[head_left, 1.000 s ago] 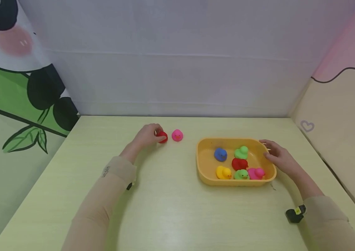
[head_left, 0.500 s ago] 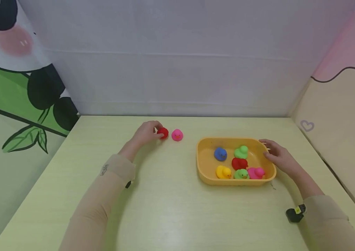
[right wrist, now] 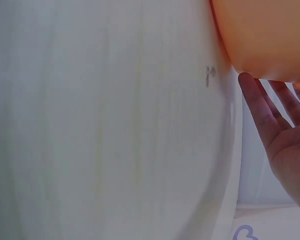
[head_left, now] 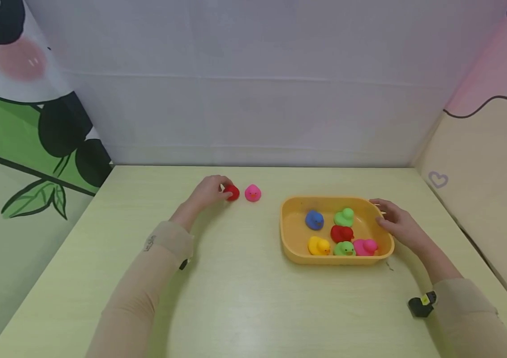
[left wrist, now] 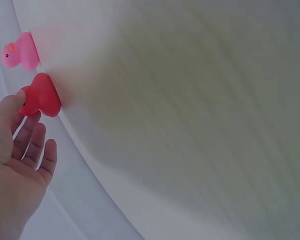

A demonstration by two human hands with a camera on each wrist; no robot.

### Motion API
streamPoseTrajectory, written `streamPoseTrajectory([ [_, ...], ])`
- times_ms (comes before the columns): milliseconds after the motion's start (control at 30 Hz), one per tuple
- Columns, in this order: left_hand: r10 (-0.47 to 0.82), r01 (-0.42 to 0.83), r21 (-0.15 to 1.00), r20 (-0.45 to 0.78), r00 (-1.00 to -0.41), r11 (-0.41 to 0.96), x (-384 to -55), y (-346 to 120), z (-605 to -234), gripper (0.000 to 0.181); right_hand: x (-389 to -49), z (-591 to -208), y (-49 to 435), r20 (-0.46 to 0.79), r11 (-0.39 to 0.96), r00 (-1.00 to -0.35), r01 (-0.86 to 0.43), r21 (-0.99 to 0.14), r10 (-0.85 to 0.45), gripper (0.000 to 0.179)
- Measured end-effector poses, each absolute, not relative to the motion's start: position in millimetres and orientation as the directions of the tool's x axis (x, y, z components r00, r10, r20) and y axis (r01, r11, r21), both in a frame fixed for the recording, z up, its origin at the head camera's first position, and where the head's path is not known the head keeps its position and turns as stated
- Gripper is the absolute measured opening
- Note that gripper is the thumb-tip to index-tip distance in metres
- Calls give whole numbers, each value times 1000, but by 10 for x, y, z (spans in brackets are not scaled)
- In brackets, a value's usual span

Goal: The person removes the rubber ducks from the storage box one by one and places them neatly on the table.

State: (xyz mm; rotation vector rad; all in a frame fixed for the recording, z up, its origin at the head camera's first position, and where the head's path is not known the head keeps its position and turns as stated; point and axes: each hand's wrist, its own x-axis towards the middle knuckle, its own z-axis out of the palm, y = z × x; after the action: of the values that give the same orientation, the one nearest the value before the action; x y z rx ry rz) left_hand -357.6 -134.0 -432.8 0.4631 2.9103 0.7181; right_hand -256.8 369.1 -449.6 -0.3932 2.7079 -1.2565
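My left hand (head_left: 208,192) pinches a red rubber duck (head_left: 233,193) between thumb and forefinger, at the far side of the table. In the left wrist view the thumb lies on the head of this red duck (left wrist: 46,97), and the other fingers are loosely bent below. Just to its right stands a pink rubber duck (head_left: 253,193), apart from the hand. Along the right end of an orange-yellow plastic basin (head_left: 285,228) lies my right hand (head_left: 397,223). Its fairly straight fingertips touch the outer wall of the basin (right wrist: 270,40) in the right wrist view.
Inside the basin are several rubber ducks: a blue one (head_left: 314,220), a yellow one (head_left: 319,246), a second red one (head_left: 342,233), a second pink one (head_left: 364,247) and two green ones. A pale wall cloth (head_left: 253,119) rises behind the table's back edge (head_left: 325,167).
The left hand and its red duck have shifted slightly away and then back toward me, staying beside the pink duck. The right hand and the basin have kept their places.
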Motion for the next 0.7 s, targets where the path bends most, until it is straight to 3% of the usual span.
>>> streamPoseTrajectory([
  [400, 310, 262, 433, -41, -950, 862, -3552, -1324, -4293, 42, -2584, -4454, 3679, 5, 659, -950, -220, -719, -312, 51],
  [700, 342, 322, 420, 30, -939, 848, -3442, -1258, -4156, 47, -2632, -4439, 3713, -34, 650, -945, -197, -734, -325, 52],
])
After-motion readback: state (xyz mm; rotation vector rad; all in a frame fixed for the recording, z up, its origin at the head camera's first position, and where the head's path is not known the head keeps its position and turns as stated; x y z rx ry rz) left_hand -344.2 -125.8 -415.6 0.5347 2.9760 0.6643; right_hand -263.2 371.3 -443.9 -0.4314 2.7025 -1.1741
